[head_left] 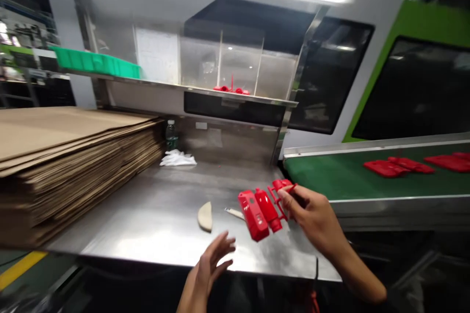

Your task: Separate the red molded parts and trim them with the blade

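My right hand (312, 215) is closed on a red moulded plastic part (262, 210), gripping it by its thin runner at the right end and holding it just above the steel table (147, 210). My left hand (211, 266) hovers open at the table's near edge, fingers spread, holding nothing, a little below and left of the red part. A small blade or knife (235, 213) and a tan, half-round pad (205, 216) lie on the table just left of the red part.
A tall stack of flat cardboard sheets (73, 156) fills the left. White gloves (178, 158) and a bottle (171, 135) sit at the back. A green conveyor belt (341, 176) on the right carries red parts (398, 166). More red parts (231, 89) lie on the upper shelf; a green bin (95, 62) sits upper left.
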A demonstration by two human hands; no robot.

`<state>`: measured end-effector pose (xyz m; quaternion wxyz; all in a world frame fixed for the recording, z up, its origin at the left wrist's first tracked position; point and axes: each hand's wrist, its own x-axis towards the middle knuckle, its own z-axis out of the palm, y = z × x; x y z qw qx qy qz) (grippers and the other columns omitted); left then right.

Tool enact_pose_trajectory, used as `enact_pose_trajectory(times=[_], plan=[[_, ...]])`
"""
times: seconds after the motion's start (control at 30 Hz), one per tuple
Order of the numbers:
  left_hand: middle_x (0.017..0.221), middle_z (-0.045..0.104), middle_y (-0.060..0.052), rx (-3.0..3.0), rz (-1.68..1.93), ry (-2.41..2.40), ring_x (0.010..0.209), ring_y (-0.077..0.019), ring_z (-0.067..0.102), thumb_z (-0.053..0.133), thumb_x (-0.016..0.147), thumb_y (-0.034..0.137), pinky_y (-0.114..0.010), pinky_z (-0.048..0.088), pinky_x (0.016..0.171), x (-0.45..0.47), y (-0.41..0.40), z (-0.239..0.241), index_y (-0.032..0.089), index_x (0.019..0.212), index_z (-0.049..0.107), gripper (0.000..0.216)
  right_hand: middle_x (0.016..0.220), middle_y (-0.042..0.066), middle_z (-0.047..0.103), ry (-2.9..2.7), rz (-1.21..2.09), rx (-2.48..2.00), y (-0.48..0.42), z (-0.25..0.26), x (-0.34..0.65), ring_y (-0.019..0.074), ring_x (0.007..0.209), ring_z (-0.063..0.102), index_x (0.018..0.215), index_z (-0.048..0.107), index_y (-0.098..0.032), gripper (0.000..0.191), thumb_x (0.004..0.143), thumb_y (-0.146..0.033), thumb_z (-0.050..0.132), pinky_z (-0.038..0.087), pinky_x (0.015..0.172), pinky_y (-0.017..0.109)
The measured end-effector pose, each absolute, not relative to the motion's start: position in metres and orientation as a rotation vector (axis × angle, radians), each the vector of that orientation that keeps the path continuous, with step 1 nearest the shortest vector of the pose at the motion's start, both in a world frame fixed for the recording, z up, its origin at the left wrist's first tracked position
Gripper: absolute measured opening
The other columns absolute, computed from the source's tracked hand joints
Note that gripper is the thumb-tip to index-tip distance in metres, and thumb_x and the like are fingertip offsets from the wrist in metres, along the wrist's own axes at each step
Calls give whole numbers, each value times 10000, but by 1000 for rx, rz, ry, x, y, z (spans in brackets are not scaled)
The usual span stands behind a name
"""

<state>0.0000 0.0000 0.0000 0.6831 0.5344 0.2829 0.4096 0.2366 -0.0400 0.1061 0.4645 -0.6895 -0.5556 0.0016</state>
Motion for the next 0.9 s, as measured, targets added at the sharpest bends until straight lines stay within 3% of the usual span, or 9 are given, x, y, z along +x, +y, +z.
enact_pose_trajectory(times=[0.07,0.17,0.27,0.33,0.4,0.5,0.57,0.67,0.9], plan=[[1372,595,-205,816,939,429,1227,-387,577,294,938,693,-560,499,998,8,8,9,167,1400,499,730,605,-33,595,-1369,175,-1650,-47,83,198,104,552,509,712,615,-218,396,914,-550,538,380,539,251],[1280,658,-222,657,940,411,1044,-389,677,462,977,501,-605,569,857,8,5,15,141,1366,535,535,719,-12,673,-1430,380,-1546,-53,58,172,117,610,570,886,705,-244,305,909,-512,563,442,589,251],[1158,710,-254,617,991,560,924,-366,711,490,989,393,-604,610,754,-4,-1,15,60,1268,599,448,1068,7,707,-1414,463,-1465,-57,44,181,154,942,640,1097,707,-315,284,870,-473,643,487,830,257],[1152,714,-255,584,972,586,964,-367,709,473,998,376,-583,620,757,-11,-2,13,57,1264,604,436,1272,8,636,-1252,477,-1469,-60,39,195,181,1173,573,1202,652,-339,376,854,-482,670,434,1004,292],[1160,714,-256,573,937,569,1023,-368,700,452,1007,377,-542,631,769,-16,-1,13,63,1280,599,442,1351,40,595,-1057,606,-1473,-62,36,205,195,1221,563,1311,561,-316,499,866,-527,642,428,1064,351],[1180,707,-257,571,904,528,1062,-366,692,432,1014,383,-499,635,792,-18,0,15,62,1289,597,454,1263,121,664,-908,1011,-1387,-63,37,205,214,1054,677,1354,516,-224,569,885,-533,610,541,958,398],[1184,704,-261,557,889,506,1044,-362,701,425,1016,386,-484,628,828,-19,0,17,47,1288,596,466,1144,122,721,-858,1191,-1295,-63,40,200,182,906,716,1311,554,-193,513,880,-456,648,591,828,322],[1179,698,-281,550,852,482,1018,-371,709,424,1015,392,-496,614,862,-23,1,18,15,1281,588,490,1079,96,745,-778,1258,-1206,-63,42,196,119,799,716,1277,580,-184,461,857,-327,703,588,721,212],[1099,744,-230,569,840,419,980,-326,725,405,1028,377,-516,591,920,-29,-1,26,16,1192,650,466,1103,119,738,-705,1341,-1083,-66,37,198,124,804,722,1250,611,-142,386,880,-232,675,598,699,194]])
